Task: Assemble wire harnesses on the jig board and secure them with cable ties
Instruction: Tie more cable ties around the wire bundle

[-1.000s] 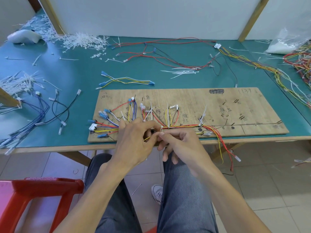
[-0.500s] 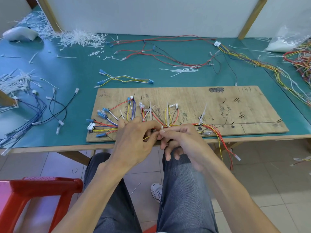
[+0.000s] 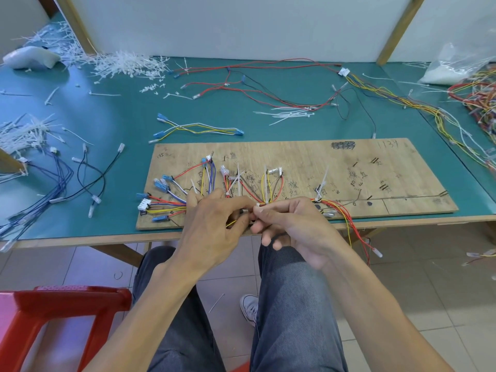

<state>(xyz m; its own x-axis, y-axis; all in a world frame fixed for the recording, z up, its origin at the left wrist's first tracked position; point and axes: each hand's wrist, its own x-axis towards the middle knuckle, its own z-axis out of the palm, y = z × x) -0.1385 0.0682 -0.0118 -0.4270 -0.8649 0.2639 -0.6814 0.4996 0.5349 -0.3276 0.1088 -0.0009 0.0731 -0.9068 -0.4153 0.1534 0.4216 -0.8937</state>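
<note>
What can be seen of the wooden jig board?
The jig board is a flat, worn plywood rectangle with handwritten marks, lying on the green table near its front edge. Coloured wires with blue and white connectors fan over its left half, with white cable ties sticking up among them; its right part is mostly bare. The left hand and right hand work over its near edge.
</note>
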